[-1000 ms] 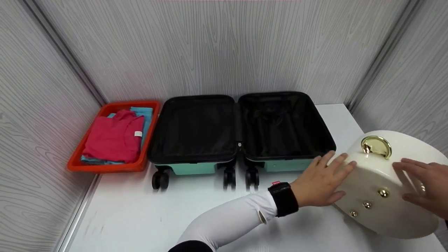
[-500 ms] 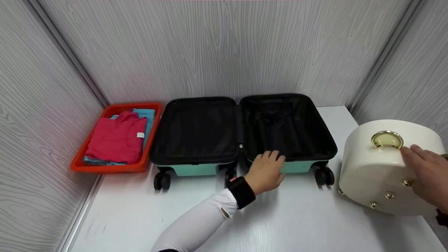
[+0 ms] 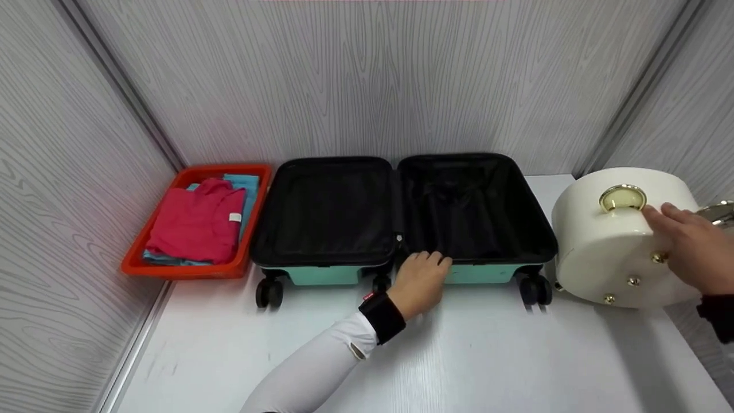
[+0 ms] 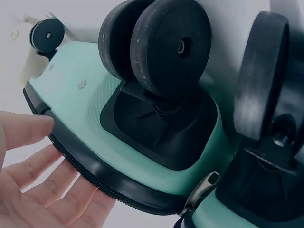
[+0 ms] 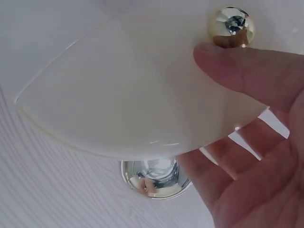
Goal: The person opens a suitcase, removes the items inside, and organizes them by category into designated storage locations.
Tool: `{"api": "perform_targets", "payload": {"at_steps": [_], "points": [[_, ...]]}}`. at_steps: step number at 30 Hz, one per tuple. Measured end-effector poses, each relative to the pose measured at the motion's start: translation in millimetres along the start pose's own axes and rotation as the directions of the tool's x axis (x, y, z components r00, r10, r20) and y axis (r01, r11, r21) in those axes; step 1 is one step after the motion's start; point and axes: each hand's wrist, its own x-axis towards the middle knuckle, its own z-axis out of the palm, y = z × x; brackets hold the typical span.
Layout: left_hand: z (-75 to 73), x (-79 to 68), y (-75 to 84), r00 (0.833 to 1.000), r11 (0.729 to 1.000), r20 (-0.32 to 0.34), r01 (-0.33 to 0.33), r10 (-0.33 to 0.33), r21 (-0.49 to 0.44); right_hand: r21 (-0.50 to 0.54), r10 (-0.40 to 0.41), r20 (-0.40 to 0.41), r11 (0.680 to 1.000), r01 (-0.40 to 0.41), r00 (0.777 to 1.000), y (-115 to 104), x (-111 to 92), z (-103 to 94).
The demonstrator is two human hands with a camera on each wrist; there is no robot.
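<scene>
A mint-green suitcase lies spread open, its two black-lined halves side by side. My left hand grips the front rim of the right half near the hinge. In the left wrist view, the thumb lies at the black zipper edge, with the fingers behind the rim. On the right stands a rounded cream case with a gold loop handle and gold knobs. My right hand holds its right side. The right wrist view shows the thumb beside a gold knob and the fingers across the case's edge.
An orange basket with a folded pink garment and blue cloth stands left of the suitcase. Black wheels stick out from the suitcase's front. Grey wood-grain walls close off the back and sides of the white tabletop.
The left hand has left the cream case and moved left onto the suitcase rim. The cream case has turned and shifted back toward the wall, with the right hand on it.
</scene>
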Motion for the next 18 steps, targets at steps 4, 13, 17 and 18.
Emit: {"api": "perform_targets", "payload": {"at_steps": [4,13,17,18], "points": [[2.4,-0.3,0.5,0.999,1.000,-0.042,-0.011,0.011,-0.004,0.011,0.014,0.032,1.000,-0.015,0.999,15,17,1.5],[5.6,-2.6,2.1,0.997,0.999,-0.079,-0.019,0.016,-0.026,0.053,0.025,0.094,0.998,-0.030,0.995,39,43,5.6],[7.1,-4.3,2.7,0.995,1.000,-0.099,-0.027,0.026,-0.010,0.062,0.037,0.113,0.997,-0.044,0.993,41,46,7.6],[7.2,-4.7,2.7,0.995,1.000,-0.101,-0.029,0.028,-0.009,0.065,0.039,0.113,0.997,-0.046,0.993,41,46,8.1]]}}
